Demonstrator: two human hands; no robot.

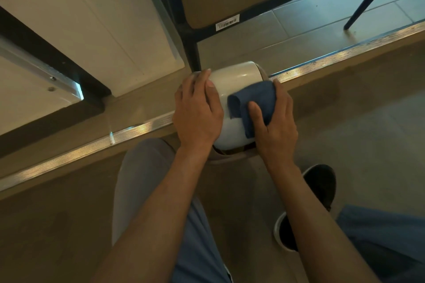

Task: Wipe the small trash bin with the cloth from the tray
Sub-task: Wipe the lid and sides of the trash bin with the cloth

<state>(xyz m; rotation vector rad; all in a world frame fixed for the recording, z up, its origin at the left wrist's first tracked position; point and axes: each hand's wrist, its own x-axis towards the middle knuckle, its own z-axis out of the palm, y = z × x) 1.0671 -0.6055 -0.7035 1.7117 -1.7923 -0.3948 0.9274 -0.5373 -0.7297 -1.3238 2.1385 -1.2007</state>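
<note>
The small white trash bin sits tipped on its side on the floor, its rounded body crossing a ribbed metal threshold strip that runs slantwise past it. Its glossy side faces up and catches a streak of light.

A dark blue cloth lies pressed on the right part of the bin, bunched into a loose fold, with one rolled edge curling toward the bin's middle. The right hand covers the cloth, its grip clamped on it: the thumb presses the fabric down on the near side while the fingers wrap over the bin's far right curve.

The left hand lies flat on the bin's left side, fingers spread and curved around the shell, a grip closed on the bin itself, holding it. The two hands are near each other, with bare white shell between them.

Just behind the bin stands a dark metal furniture leg, part of a frame that carries a barcode label. To the left of the bin, a white panel rises behind the strip. On the near side of the bin are the person's grey-trousered leg and, to the right, a dark shoe with a white sole.
</note>
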